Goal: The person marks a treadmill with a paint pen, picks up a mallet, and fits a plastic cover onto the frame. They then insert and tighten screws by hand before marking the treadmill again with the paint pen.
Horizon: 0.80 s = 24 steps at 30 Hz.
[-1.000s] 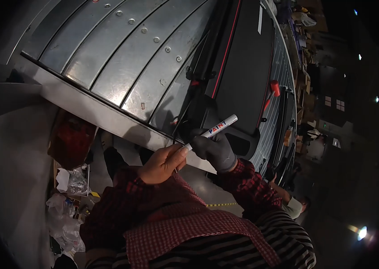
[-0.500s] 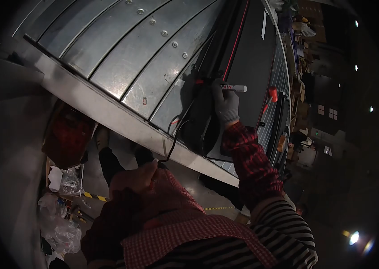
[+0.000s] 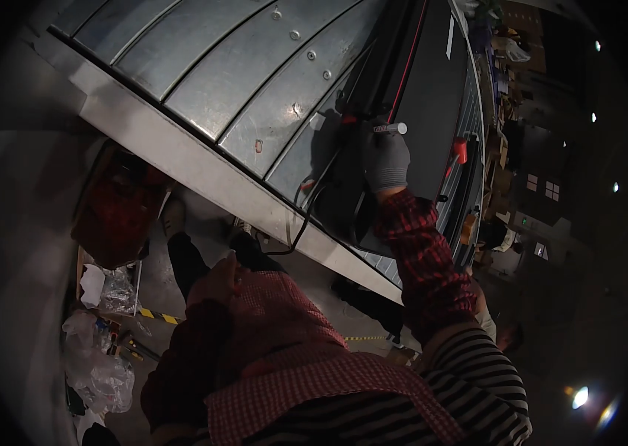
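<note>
My right hand (image 3: 387, 160), in a grey knit glove, is closed around a white paint marker (image 3: 394, 128), which sticks out to the right above the fingers. It is over a long black panel (image 3: 427, 97) with a thin red line along it. My left hand (image 3: 216, 280), bare and in shadow, is held in front of the checked apron with its fingers closed. A small reddish spot shows at those fingers, too dark to name. A bent black cable (image 3: 303, 229) hangs over the table's front edge, apart from my left hand.
Ribbed metal sheeting (image 3: 225, 97) covers the table behind a pale front rail (image 3: 150, 123). A red-headed mallet (image 3: 461, 151) lies right of the panel. Below are a red container (image 3: 117, 215), plastic bags (image 3: 102, 372) and a box (image 3: 109, 286). Another person (image 3: 483, 308) is partly visible at right.
My right hand has turned, so the marker now points slightly upward and its lettering is less visible. My left hand has drawn back left, away from the cable's end. The view has shifted slightly.
</note>
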{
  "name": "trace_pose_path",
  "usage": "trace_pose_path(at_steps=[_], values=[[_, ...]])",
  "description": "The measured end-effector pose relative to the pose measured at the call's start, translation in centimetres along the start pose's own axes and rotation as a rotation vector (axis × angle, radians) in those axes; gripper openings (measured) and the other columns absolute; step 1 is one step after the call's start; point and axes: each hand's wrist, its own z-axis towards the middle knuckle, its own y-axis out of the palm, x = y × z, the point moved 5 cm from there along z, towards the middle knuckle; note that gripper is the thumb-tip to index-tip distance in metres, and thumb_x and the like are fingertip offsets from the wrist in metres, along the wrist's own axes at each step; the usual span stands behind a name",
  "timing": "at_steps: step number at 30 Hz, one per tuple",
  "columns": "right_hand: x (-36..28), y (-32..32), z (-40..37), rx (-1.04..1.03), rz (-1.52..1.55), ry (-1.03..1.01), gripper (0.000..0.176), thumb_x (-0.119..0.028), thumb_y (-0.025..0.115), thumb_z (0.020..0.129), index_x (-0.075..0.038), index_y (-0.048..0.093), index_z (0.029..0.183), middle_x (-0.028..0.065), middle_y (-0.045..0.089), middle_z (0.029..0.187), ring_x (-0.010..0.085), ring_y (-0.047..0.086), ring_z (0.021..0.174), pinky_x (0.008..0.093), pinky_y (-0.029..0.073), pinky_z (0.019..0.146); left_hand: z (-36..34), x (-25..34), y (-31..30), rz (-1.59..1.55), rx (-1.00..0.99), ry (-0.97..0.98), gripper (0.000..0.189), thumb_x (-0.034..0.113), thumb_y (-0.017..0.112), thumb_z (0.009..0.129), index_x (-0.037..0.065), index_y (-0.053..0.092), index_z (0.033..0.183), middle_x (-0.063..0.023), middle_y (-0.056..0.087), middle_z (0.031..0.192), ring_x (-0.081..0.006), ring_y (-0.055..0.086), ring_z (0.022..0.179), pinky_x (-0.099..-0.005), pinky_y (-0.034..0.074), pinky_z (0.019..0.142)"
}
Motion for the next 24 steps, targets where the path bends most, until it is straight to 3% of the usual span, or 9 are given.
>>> trace_pose_path(at_steps=[3,5,8,12,14,15,17,21,24], values=[[-0.3,0.0,-0.1,-0.013,-0.097,-0.021,0.02,-0.024,0.048,0.08,-0.006,0.056,0.077,0.016,0.057,0.069,0.0334,0.055,0.066,0.0413,0.044,0.056,1.1,-0.6,-0.2,-0.118,0.094,0.056,0.046,0.047,0.038,0.085,0.002,0.049,0.079,-0.0072,0.06,0.075,-0.0115,0.048,0.053,-0.0249,0.039,0.049],[0.4,0.4,-0.5,-0.017,-0.2,0.062,0.023,-0.026,0.047,0.08,-0.005,0.056,0.075,0.0168,0.057,0.07,0.0333,0.056,0.067,0.0416,0.045,0.057,2.1,-2.1,0.3,-0.357,0.134,-0.224,0.044,0.045,0.042,0.084,0.003,0.049,0.08,-0.0072,0.06,0.076,-0.012,0.046,0.049,-0.0246,0.038,0.044],[-0.2,-0.5,0.0,0.017,-0.077,0.124,0.026,-0.028,0.047,0.08,-0.004,0.056,0.073,0.0171,0.057,0.07,0.0332,0.056,0.068,0.0421,0.045,0.059,4.5,-3.6,1.1,-0.252,0.185,-0.127,0.043,0.045,0.044,0.082,0.003,0.05,0.079,-0.0064,0.059,0.075,-0.012,0.044,0.047,-0.0259,0.037,0.04],[1.4,0.2,0.1,-0.023,-0.177,0.116,0.027,-0.029,0.05,0.079,-0.003,0.057,0.082,0.0174,0.057,0.068,0.031,0.057,0.066,0.0377,0.045,0.058,7.2,-5.3,2.6,-0.344,0.151,-0.211,0.042,0.044,0.047,0.082,0.002,0.051,0.09,-0.0084,0.055,0.074,-0.0119,0.043,0.047,-0.027,0.035,0.038],[3.9,-0.5,-0.6,0.069,0.259,0.302,0.028,-0.028,0.05,0.081,-0.003,0.06,0.081,0.0138,0.059,0.068,0.0253,0.059,0.065,0.032,0.044,0.058,8.9,-6.6,3.5,-0.417,0.12,-0.306,0.042,0.044,0.049,0.081,0.003,0.05,0.092,-0.0072,0.051,0.07,-0.013,0.044,0.048,-0.026,0.036,0.039],[4.6,-1.0,-0.9,0.079,0.257,0.301,0.028,-0.028,0.05,0.081,-0.003,0.06,0.081,0.0138,0.059,0.068,0.0253,0.059,0.065,0.032,0.044,0.058,9.8,-7.4,4.0,-0.414,0.113,-0.299,0.042,0.044,0.049,0.081,0.003,0.05,0.092,-0.0072,0.051,0.07,-0.013,0.044,0.048,-0.026,0.036,0.039],[6.1,-1.2,-2.4,0.052,0.91,0.414,0.025,-0.024,0.053,0.081,-0.001,0.058,0.09,0.0057,0.059,0.071,0.0135,0.056,0.065,0.0251,0.043,0.059,10.2,-8.8,5.5,-0.517,0.018,-0.314,0.042,0.043,0.049,0.082,0.003,0.048,0.094,-0.0066,0.05,0.07,-0.0145,0.045,0.049,-0.0259,0.038,0.04],[6.2,-0.8,-4.8,0.135,1.052,0.297,0.026,-0.019,0.056,0.08,0.0,0.054,0.098,0.0006,0.055,0.078,0.0068,0.05,0.069,0.0212,0.042,0.062,10.4,-9.2,7.7,-0.661,0.018,-0.27,0.037,0.039,0.049,0.083,0.003,0.047,0.094,-0.0055,0.05,0.07,-0.0153,0.045,0.05,-0.0251,0.038,0.041],[5.8,-1.1,-6.4,0.014,1.205,0.393,0.027,-0.018,0.058,0.079,-0.003,0.052,0.1,-0.0005,0.053,0.078,0.0057,0.049,0.072,0.0202,0.041,0.064,11.6,-10.3,8.6,-0.908,-0.115,-0.396,0.025,0.038,0.048,0.084,0.014,0.048,0.079,0.0017,0.048,0.065,-0.0115,0.043,0.049,-0.0236,0.036,0.042]])
